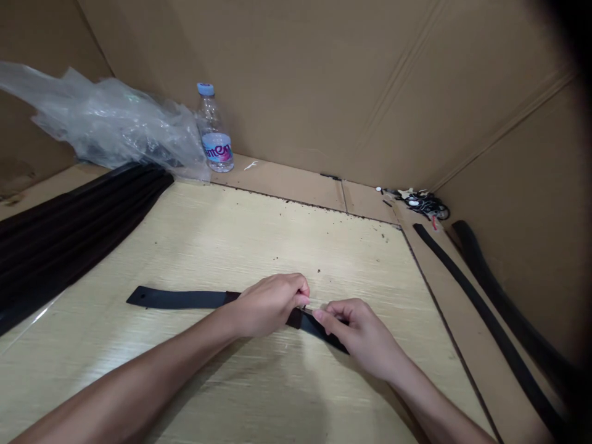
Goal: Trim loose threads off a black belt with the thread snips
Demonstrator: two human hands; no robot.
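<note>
A dark strap lies across the pale board, with a hole near its left end and brown bands near its middle. Over the brown part, my left hand is closed in a pinch at the strap's edge; what sits between its fingertips is too small to name. My right hand is closed on a slim tool with a metallic tip, which points at the left fingertips. Most of that tool is hidden by the fingers. Beneath the right hand, the strap runs off toward the lower right.
Several long dark straps are stacked at left beside crumpled clear plastic. A water bottle stands at the back. Small scraps pile in the right corner, near two dark strips. Cardboard walls surround the board.
</note>
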